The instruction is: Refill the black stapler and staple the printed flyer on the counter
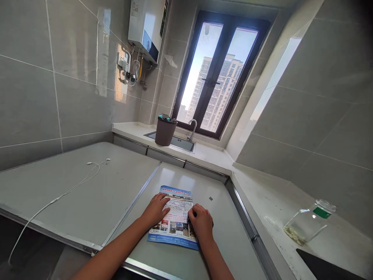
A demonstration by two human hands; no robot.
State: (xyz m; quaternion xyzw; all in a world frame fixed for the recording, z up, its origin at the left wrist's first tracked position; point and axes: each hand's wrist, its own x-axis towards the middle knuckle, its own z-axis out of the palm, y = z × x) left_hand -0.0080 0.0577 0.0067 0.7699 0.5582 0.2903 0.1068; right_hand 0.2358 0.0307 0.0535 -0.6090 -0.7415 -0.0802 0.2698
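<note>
A printed flyer (pixel 176 210) with a blue border, rows of text and small photos lies flat on the light grey folding table. My left hand (pixel 155 210) rests on its left side, fingers stretched out and apart. Over the flyer's right edge, my right hand (pixel 202 221) is closed in a writing grip. It holds what looks like a dark pen (pixel 195 214), mostly hidden by the fingers. Blue handwriting-like marks show on the middle of the sheet. A small dark grey piece (pixel 210 198) lies on the table beyond my right hand, apart from the flyer.
A white cable (pixel 72 188) trails across the left table panel and over its front edge. Behind the table, a brown bin (pixel 165 132) stands on the counter by the sink (pixel 185 144) and faucet (pixel 192 128). At right, a glass jar (pixel 309 221) sits on the white counter (pixel 262 194).
</note>
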